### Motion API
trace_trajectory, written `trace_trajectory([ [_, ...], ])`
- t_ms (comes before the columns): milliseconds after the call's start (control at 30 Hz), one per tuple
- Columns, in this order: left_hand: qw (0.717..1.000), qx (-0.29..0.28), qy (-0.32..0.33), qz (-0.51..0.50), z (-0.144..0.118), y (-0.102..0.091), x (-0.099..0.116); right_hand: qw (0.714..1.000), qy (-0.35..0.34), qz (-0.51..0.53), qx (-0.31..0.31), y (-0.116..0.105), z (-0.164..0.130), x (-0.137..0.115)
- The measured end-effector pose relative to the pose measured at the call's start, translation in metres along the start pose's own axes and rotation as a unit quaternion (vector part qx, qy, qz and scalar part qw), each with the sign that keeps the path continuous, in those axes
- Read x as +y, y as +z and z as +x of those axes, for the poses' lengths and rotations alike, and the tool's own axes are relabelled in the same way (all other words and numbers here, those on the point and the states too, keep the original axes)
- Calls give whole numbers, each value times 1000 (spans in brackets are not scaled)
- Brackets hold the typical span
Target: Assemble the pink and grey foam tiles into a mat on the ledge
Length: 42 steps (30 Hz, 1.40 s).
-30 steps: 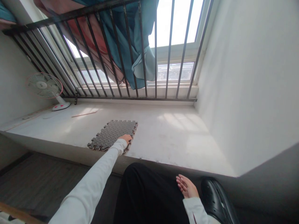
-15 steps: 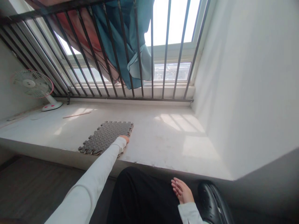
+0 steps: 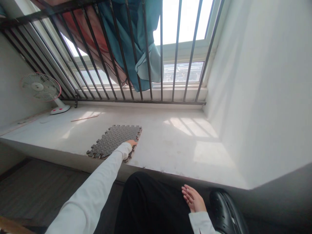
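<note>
Right now the left hand (image 3: 132, 142) lies flat on the near right corner of the foam mat (image 3: 114, 139) on the ledge (image 3: 170, 143), apparently sliding it. Right hand (image 3: 193, 199) rests open on the knee. Next comes steady pressure.

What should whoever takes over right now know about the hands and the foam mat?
Left hand: reached out, resting on the near right edge of the dark grey interlocking foam mat tile; whether it grips cannot be seen.
Right hand: open and empty, on the black trouser leg.
Mat: flat on the white window ledge, near its front edge. White and pink desk fan stands at the ledge's far left.
Done: mat lies on the ledge.
Left: only this one tile is laid.
</note>
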<state>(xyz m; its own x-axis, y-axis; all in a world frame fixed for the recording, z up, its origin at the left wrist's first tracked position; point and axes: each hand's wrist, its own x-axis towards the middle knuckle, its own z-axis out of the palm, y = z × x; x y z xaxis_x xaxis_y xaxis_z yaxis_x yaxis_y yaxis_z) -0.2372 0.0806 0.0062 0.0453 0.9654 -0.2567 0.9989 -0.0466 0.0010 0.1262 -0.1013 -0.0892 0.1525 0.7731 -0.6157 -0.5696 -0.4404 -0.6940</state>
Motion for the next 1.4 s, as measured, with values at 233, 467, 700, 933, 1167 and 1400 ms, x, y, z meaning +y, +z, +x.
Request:
trace_trajectory([
  [233, 991, 131, -13, 1, -76, 34, -43, 1000, 3, 0, -17, -4, 5, 1],
  [467, 991, 128, -29, 25, -112, 70, -43, 995, 86, 9, -53, -10, 17, -7],
  [700, 992, 92, -86, 28, -122, 63, -26, 996, 81, 15, -42, -15, 20, -9],
  [933, 937, 143, -315, -53, -132, 69, -56, 996, 78, 19, -29, -14, 2, -20],
  [1167, 955, 95, -280, -27, -142, 49, -70, 999, 37, -27, 3, -7, -4, -21],
  [1400, 955, 85, -282, -25, -143, 30, -60, 998, 42, -43, -10, -6, 0, -21],
])
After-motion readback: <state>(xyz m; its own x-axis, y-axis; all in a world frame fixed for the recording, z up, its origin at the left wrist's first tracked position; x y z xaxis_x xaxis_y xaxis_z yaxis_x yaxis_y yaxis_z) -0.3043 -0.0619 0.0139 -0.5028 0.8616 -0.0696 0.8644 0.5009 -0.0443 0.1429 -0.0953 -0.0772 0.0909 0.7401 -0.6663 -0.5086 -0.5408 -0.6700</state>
